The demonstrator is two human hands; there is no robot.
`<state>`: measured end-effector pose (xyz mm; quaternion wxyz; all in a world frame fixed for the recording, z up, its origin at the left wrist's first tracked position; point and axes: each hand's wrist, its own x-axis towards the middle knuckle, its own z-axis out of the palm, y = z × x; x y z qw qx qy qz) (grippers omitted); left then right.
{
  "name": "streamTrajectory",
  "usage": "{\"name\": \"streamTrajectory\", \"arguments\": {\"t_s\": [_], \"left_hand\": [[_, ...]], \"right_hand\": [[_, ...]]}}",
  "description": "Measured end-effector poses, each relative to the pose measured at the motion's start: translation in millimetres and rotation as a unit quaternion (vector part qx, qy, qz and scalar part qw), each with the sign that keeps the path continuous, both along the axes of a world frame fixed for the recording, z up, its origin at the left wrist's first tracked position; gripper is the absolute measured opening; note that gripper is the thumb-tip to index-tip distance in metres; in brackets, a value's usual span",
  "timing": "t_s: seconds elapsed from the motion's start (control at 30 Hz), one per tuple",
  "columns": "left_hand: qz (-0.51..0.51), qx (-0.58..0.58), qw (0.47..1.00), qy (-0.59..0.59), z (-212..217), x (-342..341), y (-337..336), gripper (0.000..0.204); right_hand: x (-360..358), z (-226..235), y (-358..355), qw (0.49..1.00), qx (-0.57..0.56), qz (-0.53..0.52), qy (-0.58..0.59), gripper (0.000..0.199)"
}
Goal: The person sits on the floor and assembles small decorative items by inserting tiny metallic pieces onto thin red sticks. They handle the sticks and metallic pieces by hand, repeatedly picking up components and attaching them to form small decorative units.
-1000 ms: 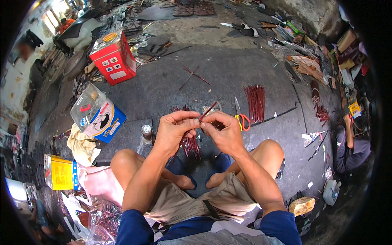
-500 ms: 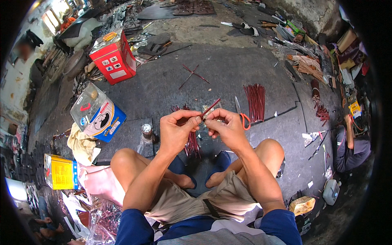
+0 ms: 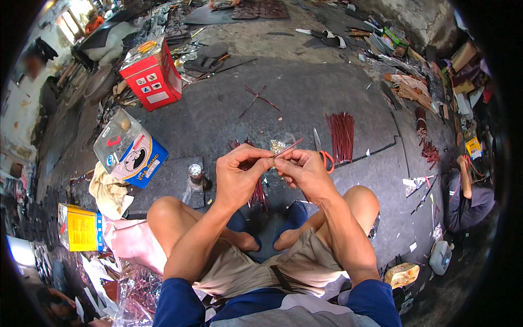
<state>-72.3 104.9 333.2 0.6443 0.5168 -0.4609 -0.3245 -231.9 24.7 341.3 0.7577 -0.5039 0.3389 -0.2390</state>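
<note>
Now that the strip (image 3: 290, 147) lies flatter than a second ago, left hand (image 3: 235, 177) and right hand (image 3: 309, 175) meet, both hands' fingers pinching its near end between them, apparently concentrating work there.

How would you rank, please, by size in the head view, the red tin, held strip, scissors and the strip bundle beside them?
Largest: red tin
Strip bundle
Scissors, partly hidden
Smallest: held strip, partly hidden
</note>
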Motion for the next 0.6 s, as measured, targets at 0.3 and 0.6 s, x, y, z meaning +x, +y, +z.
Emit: {"name": "streamTrajectory", "arguments": {"t_s": [0.3,0.6], "left_hand": [[0.018,-0.003,0.999,0.04,1.6,-2.6,-4.1,0.013],[0.043,-0.011,0.997,0.071,3.0,-5.3,-2.4,0.013]], "right_hand": [[6.6,-7.0,5.3,0.995,0.006,-0.058,-0.084,0.012],[12.6,-9.4,9.1,0.991,-0.041,-0.092,-0.085,0.012]]}}
